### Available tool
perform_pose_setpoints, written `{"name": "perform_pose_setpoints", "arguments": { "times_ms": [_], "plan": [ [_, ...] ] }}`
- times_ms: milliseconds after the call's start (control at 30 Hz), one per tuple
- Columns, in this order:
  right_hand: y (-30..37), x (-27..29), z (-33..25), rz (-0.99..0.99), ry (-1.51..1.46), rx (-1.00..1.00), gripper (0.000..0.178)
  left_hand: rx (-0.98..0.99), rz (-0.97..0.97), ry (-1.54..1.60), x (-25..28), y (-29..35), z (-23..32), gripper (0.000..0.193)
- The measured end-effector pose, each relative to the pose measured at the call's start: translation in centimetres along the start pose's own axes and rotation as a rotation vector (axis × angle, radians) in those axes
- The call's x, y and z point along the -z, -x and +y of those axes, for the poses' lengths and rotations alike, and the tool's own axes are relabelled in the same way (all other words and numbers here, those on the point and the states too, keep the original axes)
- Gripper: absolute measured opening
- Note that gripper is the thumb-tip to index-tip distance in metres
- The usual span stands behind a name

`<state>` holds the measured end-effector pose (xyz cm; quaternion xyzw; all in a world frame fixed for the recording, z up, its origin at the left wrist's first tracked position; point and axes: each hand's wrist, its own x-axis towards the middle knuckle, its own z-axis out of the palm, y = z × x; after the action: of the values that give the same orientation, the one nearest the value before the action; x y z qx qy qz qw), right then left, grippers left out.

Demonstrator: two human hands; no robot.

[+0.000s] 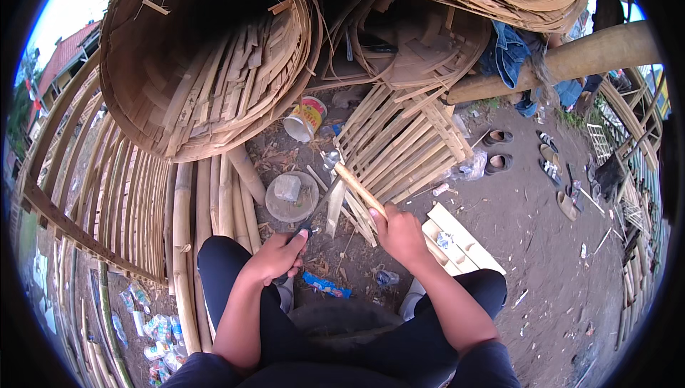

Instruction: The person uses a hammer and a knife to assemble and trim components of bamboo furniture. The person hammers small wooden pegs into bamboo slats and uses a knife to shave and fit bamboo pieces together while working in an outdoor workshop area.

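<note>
My left hand (280,257) is closed round the dark handle of a knife (319,209), whose blade slants up and to the right. My right hand (402,234) grips the wooden handle of a hammer (360,187). The hammer's metal head lies close to the tip of the knife; whether they touch I cannot tell. Just beyond the tools rests a slatted bamboo panel (403,142), tilted, with loose split strips at its near end. Left of the knife, a grey block (287,188) sits on a round pale disc (305,201) on the ground.
A large rolled woven bamboo mat (214,147) fills the far left, above bamboo poles (184,224). Beyond the disc a bucket (305,120) lies tipped. A pale wooden box (471,251) stands by my right knee. Sandals (499,163) lie to the right, plastic bottles (168,331) at lower left.
</note>
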<state>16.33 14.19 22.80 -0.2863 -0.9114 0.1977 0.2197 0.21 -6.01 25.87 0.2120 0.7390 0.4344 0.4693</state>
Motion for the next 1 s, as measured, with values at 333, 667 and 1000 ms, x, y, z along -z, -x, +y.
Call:
{"name": "perform_pose_setpoints", "arguments": {
  "times_ms": [333,667,1000],
  "plan": [
    [0.3,-1.7,1.0,0.015,-0.017,-0.079,0.035,-0.018,0.061,0.000,1.0,-0.6,-0.1,0.044],
    [-1.7,2.3,-2.3,0.182,-0.116,-0.008,0.038,0.025,0.071,0.027,0.8,0.5,0.6,0.047],
    [-0.9,2.7,-2.6,0.187,-0.049,0.043,0.036,0.030,0.011,0.001,-0.3,0.1,0.1,0.047]
  ]
}}
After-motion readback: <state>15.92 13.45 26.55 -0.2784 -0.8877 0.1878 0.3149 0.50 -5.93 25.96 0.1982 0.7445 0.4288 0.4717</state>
